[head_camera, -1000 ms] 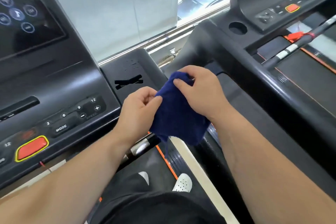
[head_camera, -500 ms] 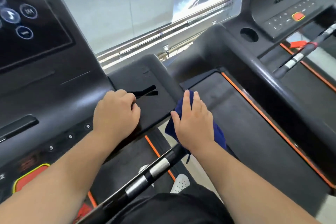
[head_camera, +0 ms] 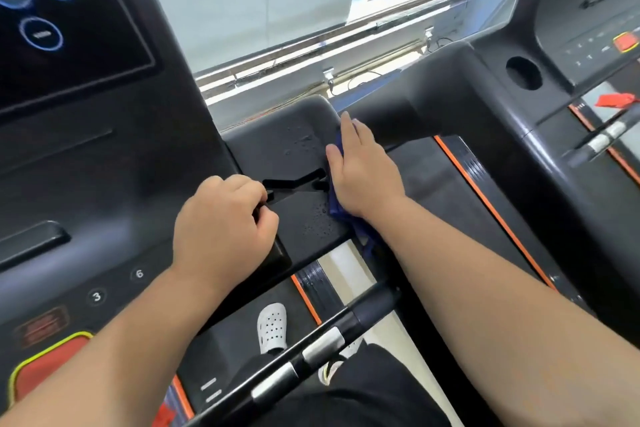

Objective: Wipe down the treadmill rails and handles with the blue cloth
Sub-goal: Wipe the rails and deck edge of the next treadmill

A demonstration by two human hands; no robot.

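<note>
My right hand (head_camera: 363, 173) lies flat on the blue cloth (head_camera: 335, 210) at the right edge of the black plastic treadmill side tray (head_camera: 294, 149). My left hand (head_camera: 221, 229) rests on the tray's left. The silver-banded black handlebar (head_camera: 311, 354) crosses below, nearer me.

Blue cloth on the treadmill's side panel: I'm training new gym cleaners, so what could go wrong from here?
1. The blue cloth lies mostly under the flat right hand, with a tail hanging off the panel edge; it may slip out or snag.
2. Water droplets sit near the slot; wiping could push moisture in.
3. The left hand rests beside the number buttons and the red button; a slip could press one.
</note>
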